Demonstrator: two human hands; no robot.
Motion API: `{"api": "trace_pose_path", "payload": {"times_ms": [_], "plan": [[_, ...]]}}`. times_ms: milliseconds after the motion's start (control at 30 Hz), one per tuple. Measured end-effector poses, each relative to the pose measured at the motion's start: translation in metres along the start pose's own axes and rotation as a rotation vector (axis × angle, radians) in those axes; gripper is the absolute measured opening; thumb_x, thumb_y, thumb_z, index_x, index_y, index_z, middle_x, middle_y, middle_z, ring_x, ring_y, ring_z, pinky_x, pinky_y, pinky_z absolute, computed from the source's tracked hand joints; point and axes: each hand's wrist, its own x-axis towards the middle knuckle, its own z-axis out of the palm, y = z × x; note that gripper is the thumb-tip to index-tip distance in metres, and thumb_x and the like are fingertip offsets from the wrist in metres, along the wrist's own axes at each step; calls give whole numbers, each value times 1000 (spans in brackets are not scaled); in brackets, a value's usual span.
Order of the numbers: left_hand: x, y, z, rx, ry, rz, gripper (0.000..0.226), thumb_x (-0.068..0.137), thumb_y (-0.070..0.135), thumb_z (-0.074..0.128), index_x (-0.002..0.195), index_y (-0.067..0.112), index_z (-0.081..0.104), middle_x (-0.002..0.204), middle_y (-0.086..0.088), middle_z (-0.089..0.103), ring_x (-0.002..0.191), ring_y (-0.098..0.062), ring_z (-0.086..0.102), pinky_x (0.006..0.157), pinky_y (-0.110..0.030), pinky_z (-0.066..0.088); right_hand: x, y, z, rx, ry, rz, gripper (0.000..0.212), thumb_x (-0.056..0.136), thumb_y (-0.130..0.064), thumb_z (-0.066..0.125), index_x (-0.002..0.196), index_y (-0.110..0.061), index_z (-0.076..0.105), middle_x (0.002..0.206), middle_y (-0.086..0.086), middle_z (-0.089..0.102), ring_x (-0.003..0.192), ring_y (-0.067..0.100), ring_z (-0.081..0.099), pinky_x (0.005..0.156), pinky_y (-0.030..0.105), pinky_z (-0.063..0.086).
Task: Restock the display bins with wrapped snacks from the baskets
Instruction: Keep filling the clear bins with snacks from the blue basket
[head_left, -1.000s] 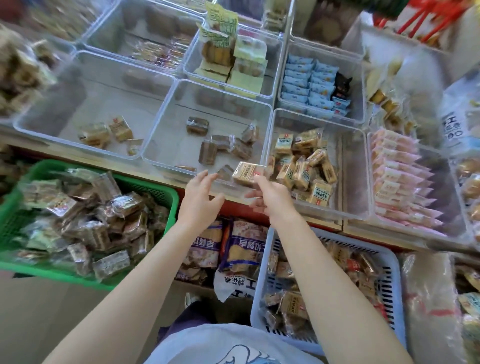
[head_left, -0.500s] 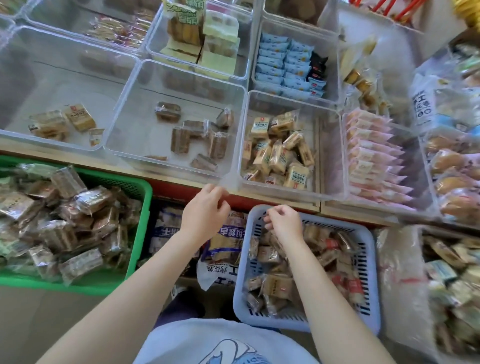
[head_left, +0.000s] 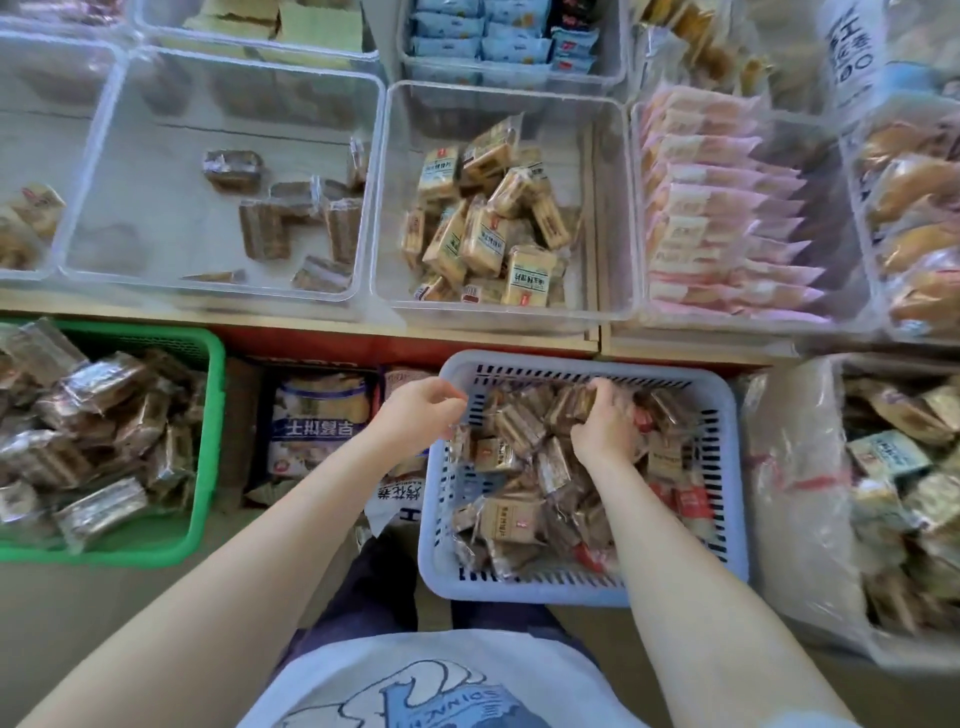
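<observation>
From the head view, your right hand (head_left: 605, 421) reaches into the blue basket (head_left: 724, 467) and grasps wrapped snacks (head_left: 519, 426) there, while your left hand (head_left: 418, 410), loosely curled and holding nothing, hovers at the basket's left rim, below the half-filled clear bin (head_left: 608, 208).

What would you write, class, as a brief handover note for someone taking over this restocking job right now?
Right hand: fingers curled round wrapped brown snacks in the pale blue slotted plastic basket.
Left hand: loosely curled at the basket's left rim, holding nothing visible.
Done: the clear plastic bin of tan labelled snack packs is partly filled.
Left: lift this handful into that bin; the green plastic basket is full too.
</observation>
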Motion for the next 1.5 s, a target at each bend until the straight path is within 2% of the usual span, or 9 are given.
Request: {"api": "trace_pose_path", "payload": {"times_ms": [167,300,467,667,833,1033,1233,1400,1500], "plan": [[-3,8,22,-63,23,-53,21,99,27,51,111,27,68,90,4,75,86,-14,72,85,-36,57,1,1,-23,305,-60,32,38,85,-26,74,114,-22,49,116,1,57,107,24,55,78,32,43],[-12,28,32,-209,-12,-68,21,102,22,49,108,22,70,81,-2,75,82,-14,72,85,-33,59,-30,-15,-68,1262,-341,337,16,97,-26,65,109,-18,62,115,9,69,107,28,65,89,43,54],[-29,62,26,-453,-53,32,22,102,25,54,120,24,67,107,-3,74,94,-18,73,74,-27,59,-68,-38,-114,1812,-743,415,50,105,-38,43,128,1,63,119,26,68,88,34,69,74,40,58],[-43,82,-5,-595,-17,245,53,79,49,78,128,32,63,113,1,72,103,-13,70,83,-29,57,-85,-88,-142,1653,-862,197,45,105,-35,41,113,-1,71,104,20,70,83,31,67,66,41,58],[-46,66,-47,-614,0,185,63,78,54,78,132,27,59,118,-2,72,110,-18,69,84,-36,60,-103,-133,-140,949,-359,-203,14,97,-29,58,98,-15,60,92,3,64,88,21,62,76,37,51],[-59,26,-91,-930,25,190,35,94,15,65,128,11,60,118,-19,70,102,-31,72,77,-39,61,-124,-184,-126,1073,-174,-353,12,99,-17,57,103,-23,66,104,-4,68,99,6,64,83,20,52],[-73,-5,-146,-1001,55,284,52,80,19,73,130,14,58,105,-10,75,96,-25,73,81,-39,60,-127,-237,-90,987,-583,-284,33,95,-36,67,122,-18,61,110,7,73,92,22,71,73,35,54],[-42,-48,-180,-142,593,218,49,97,34,62,142,21,50,140,-2,56,130,-19,51,111,-43,42,-115,-295,-72,1038,-421,-82,25,96,-27,66,110,-6,61,81,9,72,69,23,67,63,35,57],[-30,-72,-193,487,578,277,58,99,36,54,151,17,39,158,-4,36,149,-21,23,120,-40,25,-95,-328,-68,1048,-368,-28,34,95,-27,65,114,0,60,90,14,74,71,23,70,63,32,59]]}}
